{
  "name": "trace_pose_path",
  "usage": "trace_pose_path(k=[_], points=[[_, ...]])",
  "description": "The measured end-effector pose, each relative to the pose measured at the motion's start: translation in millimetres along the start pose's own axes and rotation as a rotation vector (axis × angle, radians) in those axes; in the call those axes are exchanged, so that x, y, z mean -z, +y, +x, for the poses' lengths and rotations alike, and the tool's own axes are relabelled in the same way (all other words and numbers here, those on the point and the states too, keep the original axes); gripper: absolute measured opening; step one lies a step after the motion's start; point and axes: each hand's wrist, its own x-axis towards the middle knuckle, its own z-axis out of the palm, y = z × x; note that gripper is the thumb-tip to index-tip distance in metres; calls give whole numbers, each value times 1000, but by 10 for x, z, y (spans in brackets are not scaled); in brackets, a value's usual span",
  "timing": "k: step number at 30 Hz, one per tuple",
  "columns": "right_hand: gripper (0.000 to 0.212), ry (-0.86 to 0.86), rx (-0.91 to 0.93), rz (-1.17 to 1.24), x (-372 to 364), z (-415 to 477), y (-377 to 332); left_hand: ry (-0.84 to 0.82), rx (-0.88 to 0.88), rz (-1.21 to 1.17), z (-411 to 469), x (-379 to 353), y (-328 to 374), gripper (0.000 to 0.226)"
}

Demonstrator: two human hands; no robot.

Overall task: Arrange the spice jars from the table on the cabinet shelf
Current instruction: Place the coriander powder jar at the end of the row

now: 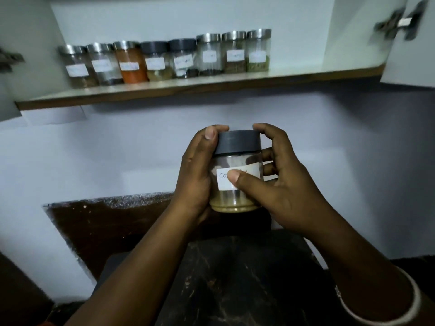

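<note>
Below the shelf [164,89], above the dark table [235,278], the left hand [195,175] and right hand [280,187] clasp one grey-lidded spice jar [239,142] upright from either side. On the shelf eight jars [164,60] already stand in a row. This one likely goes at its right end. Whether more wait cannot be told.

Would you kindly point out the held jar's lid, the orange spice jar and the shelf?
held jar's lid [239,142], head view, side wall
orange spice jar [134,76], head view, orange powder
shelf [211,87], head view, front edge
</note>
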Motion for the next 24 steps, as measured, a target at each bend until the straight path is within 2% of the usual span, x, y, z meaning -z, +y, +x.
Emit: trace_pose_path(k=[4, 8, 11, 15, 17, 19, 21, 22, 24], points=[[83, 44, 103, -42, 160, 333, -165, -13, -166, 107, 359, -206, 241, 53], [77, 115, 175, 8, 359, 757, -326, -103, -377, 255, 876, -409, 543, 52], [70, 176, 197, 14, 557, 1168, -420, -114, -518, 496, 1413, -486, 749, 59], [70, 235, 172, -36, 798, 1740, -439, 14, -554, 848, 2175, -342, 871, 72], [72, 272, 169, -99, 900, 2018, -394, 34, -495, 1143, 2511, -137, 805, 71], [74, 304, 160, -172, 978, 2288, -309, -86, -285, 1387, 2721, 45, 634, 72], [75, 309, 138, -211, 1035, 2544, -178, -230, -25, 1454, 2797, 136, 479, 75], [77, 307, 121, -234, 1057, 2658, -98, -276, 31, 1449, 2819, 160, 431, 76], [78, 293, 89, -307, 1139, 2872, 72, -334, 20, 1454, 2864, 150, 400, 73]])
